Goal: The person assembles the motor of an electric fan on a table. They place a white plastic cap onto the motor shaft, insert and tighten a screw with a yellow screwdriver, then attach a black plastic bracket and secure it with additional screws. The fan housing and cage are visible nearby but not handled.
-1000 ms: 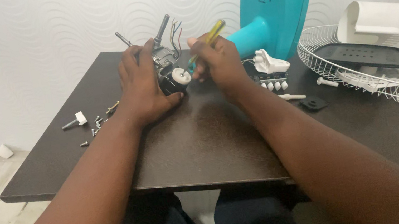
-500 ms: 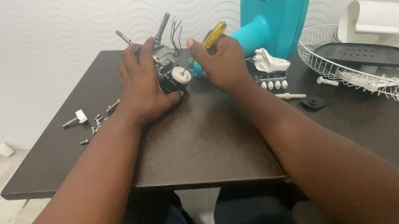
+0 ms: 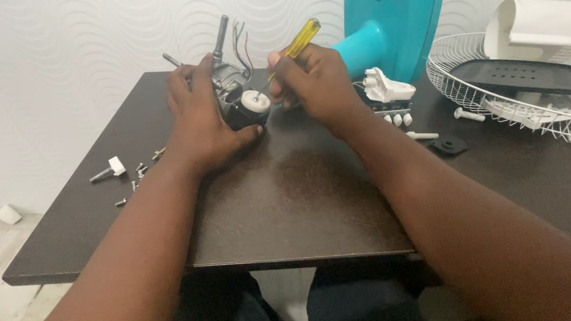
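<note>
My left hand [image 3: 201,120] grips a small black fan motor [image 3: 240,103] with a metal shaft and loose wires sticking up, resting on the dark table [image 3: 291,198]. A white round part [image 3: 255,101] sits on the motor's near face. My right hand [image 3: 315,83] holds a screwdriver with a yellow handle [image 3: 298,40], its tip set against the white part. Both hands meet around the motor at the table's far middle.
A turquoise fan housing [image 3: 394,2] stands behind my right hand. White switch parts [image 3: 387,87] and a black cap [image 3: 449,145] lie right of it. A white wire fan guard [image 3: 567,108] holds a dark blade and a white cover [image 3: 539,25]. Several screws [image 3: 127,174] lie left.
The screwdriver handle has tilted a little, turning in my right hand against the motor. My left hand and the motor stay in place.
</note>
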